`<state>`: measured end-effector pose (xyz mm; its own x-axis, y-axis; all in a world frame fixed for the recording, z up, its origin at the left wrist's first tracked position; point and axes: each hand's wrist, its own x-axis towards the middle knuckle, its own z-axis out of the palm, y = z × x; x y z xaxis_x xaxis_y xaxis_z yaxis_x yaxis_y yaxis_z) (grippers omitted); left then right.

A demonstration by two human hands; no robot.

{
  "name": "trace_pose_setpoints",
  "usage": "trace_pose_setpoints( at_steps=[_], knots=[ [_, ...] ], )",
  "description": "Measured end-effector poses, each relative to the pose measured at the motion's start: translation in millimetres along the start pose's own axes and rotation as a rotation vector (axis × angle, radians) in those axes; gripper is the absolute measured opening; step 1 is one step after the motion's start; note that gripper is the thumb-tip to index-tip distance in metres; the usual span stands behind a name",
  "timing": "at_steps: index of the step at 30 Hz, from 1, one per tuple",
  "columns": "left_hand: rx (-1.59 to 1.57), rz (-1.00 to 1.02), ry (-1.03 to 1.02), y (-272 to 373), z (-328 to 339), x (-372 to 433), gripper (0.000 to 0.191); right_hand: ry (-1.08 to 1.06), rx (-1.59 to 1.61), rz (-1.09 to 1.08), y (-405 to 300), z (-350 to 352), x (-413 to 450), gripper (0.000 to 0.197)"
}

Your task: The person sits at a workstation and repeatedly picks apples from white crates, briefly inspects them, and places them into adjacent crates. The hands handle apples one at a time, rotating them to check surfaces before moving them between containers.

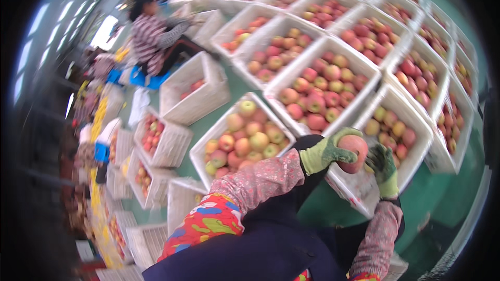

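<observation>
My left hand (323,152), in a green-coated work glove, grips a large red apple (356,145) with thumb and fingers around it. Beside the apple's right side is my right hand (383,169), gloved alike, its fingers partly bent and holding nothing that I can make out. Both hands are over the near end of a white plastic crate (353,191), where the bottom shows and apples (390,128) lie toward the far end. To the left stands another white crate (199,155) filled with yellow-red apples (242,144).
Rows of white crates (269,93) holding apples spread ahead and right on the green floor (433,199). A partly filled crate (191,105) stands at left, near a seated person (146,35) in a striped top. More crates (172,156) are stacked at lower left.
</observation>
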<state>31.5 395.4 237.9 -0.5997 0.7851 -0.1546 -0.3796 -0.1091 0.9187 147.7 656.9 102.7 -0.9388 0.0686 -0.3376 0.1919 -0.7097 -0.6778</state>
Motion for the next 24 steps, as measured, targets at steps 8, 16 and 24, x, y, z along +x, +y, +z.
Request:
trace_pose_setpoints(
  at_steps=[8, 16, 24],
  knots=[
    [-0.120, 0.188, 0.814, 42.1, -164.9, -268.0, 0.043, 0.186, -0.487, 0.265, 57.0, -76.0, 43.1, 0.025],
    [-0.301, 0.083, 1.775, -99.1, -168.6, -543.7, 0.043, 0.247, -0.999, 0.505, 109.7, -107.7, 35.9, 0.029],
    [-0.568, -0.201, 1.968, -210.9, -212.2, -588.4, 0.045, 0.140, -1.362, 0.362, 119.7, -87.8, 20.2, 0.030]
  ],
)
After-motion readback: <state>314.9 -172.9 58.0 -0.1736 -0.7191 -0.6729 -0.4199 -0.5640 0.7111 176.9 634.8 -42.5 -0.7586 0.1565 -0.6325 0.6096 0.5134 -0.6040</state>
